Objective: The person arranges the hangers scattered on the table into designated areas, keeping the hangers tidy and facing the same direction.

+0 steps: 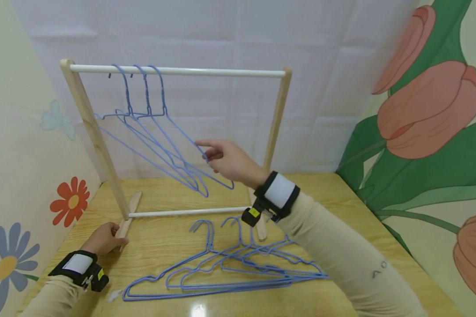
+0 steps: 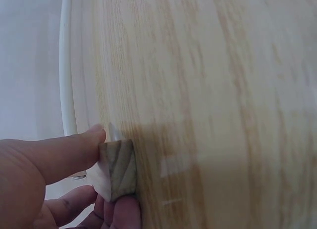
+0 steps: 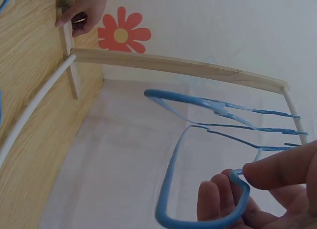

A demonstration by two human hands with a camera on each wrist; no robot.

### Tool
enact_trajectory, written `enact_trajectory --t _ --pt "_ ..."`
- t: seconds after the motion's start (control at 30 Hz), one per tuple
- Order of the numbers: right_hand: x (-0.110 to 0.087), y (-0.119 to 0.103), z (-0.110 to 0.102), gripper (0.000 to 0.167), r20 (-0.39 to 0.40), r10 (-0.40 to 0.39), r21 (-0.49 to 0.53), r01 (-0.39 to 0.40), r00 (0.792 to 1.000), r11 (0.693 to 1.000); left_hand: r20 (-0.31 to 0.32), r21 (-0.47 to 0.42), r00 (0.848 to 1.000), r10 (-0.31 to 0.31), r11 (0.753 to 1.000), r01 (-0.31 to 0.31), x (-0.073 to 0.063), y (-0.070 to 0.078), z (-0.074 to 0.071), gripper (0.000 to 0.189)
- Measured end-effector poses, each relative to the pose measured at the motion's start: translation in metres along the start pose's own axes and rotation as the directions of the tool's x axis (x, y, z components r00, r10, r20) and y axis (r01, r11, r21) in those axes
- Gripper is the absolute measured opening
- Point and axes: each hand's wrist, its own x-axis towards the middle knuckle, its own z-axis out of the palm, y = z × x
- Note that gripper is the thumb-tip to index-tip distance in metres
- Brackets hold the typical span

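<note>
Head: pinched a hanger (image 1: 163, 97) in right hand (image 1: 233, 159), with two others (image 1: 147, 93) left of those fingers; gripped rack foot (image 1: 123, 230) in left hand (image 1: 102, 240), with loose hangers (image 1: 238, 286) rightward. Left wrist: clamped thumb and fingers on foot. Right wrist: held hanger's bend between fingers, below rail (image 3: 294, 108).

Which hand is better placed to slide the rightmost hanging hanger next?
Probably the right hand: its fingers are on that hanger, whereas the left hand grips the rack's wooden foot, low down.
</note>
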Motion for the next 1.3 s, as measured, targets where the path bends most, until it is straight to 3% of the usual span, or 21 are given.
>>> enact_trajectory --t 0.13,0.3,0.57,0.83,1.13,1.3 --pt "-0.004 0.003 -0.007 0.052 -0.022 0.028 0.008 -0.028 0.999 1.000 0.001 -0.005 1.000 -0.016 1.000 0.016 0.000 0.000 0.001 0.056" --pt "-0.009 0.008 -0.018 0.039 -0.074 0.066 0.091 -0.059 0.995 0.994 0.007 -0.005 1.000 -0.018 1.000 0.018 -0.001 0.001 -0.001 0.056" --pt "-0.024 0.017 -0.042 0.036 -0.108 0.090 0.099 -0.079 0.990 0.992 0.003 -0.003 1.000 -0.020 1.000 0.020 -0.003 0.000 -0.002 0.053" --pt "-0.051 0.042 -0.076 0.033 -0.160 0.115 0.084 -0.103 0.980 0.991 0.006 -0.038 1.000 0.010 0.999 -0.010 -0.004 -0.001 -0.005 0.047" --pt "-0.089 0.067 -0.105 0.037 -0.228 0.076 -0.040 -0.088 0.971 0.995 0.012 -0.028 1.000 0.014 1.000 -0.014 -0.008 -0.001 -0.005 0.051" --pt "-0.108 0.080 -0.120 0.033 -0.242 0.009 -0.234 -0.067 0.970 0.970 0.007 -0.042 1.000 0.010 0.999 -0.010 -0.010 -0.001 -0.006 0.048"
